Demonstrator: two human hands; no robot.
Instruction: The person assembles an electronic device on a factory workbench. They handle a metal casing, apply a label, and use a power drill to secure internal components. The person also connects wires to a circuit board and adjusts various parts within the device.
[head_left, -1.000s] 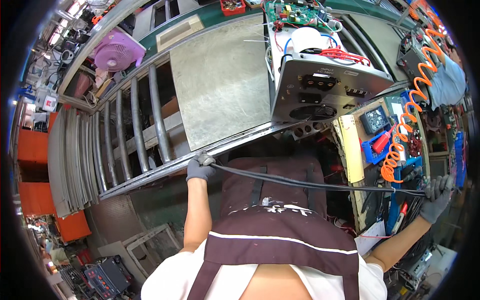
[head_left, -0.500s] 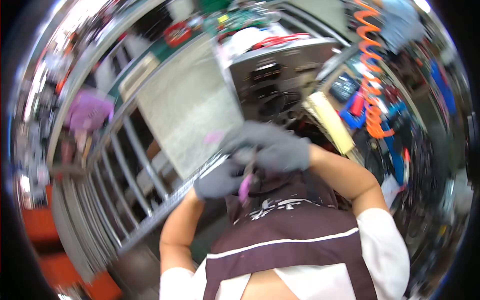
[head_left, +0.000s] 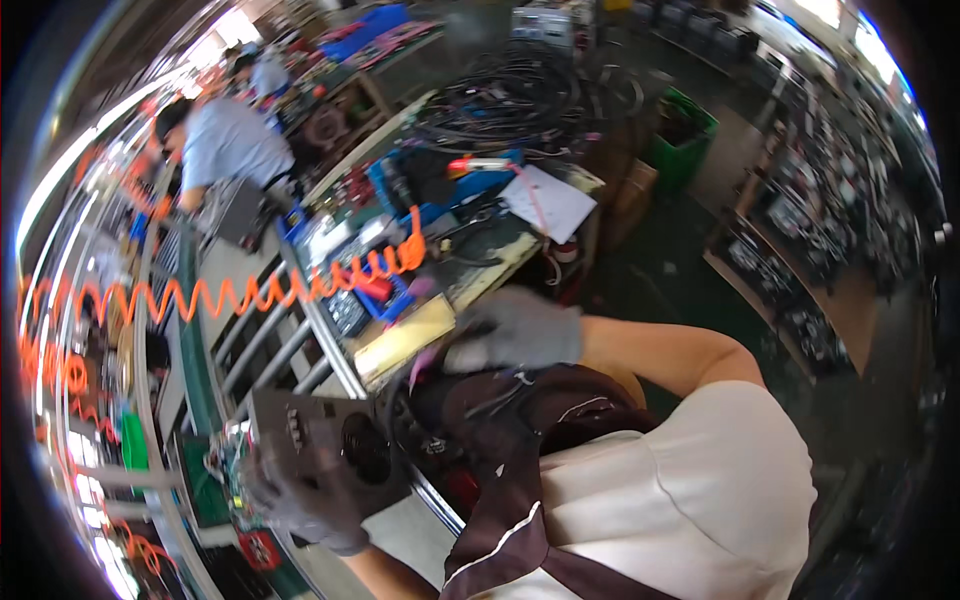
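My left hand (head_left: 312, 510), in a grey glove, is over the edge of a grey metal box (head_left: 290, 420) with cut-outs and a round dark opening. Motion smears its fingers, so its grip is unclear. Higher up, my right hand (head_left: 525, 332), also gloved, has its fingers curled in; what they hold is hidden by blur. A small pink-purple piece (head_left: 424, 364) shows at its fingertips. Beside it a thick black cable (head_left: 392, 415) arcs down past the box toward my dark apron (head_left: 505, 440).
A pale yellow block (head_left: 405, 342) lies beyond the box, near blue bins, tools and a white sheet (head_left: 548, 203). An orange coiled hose (head_left: 230, 297) stretches across a roller conveyor (head_left: 262, 350). Black cable coils (head_left: 520, 95) lie farther back. A co-worker (head_left: 228, 145) bends over at left.
My view has swung to the right. My hands, close together before, are now apart: the left at the metal box, the right by the yellow block.
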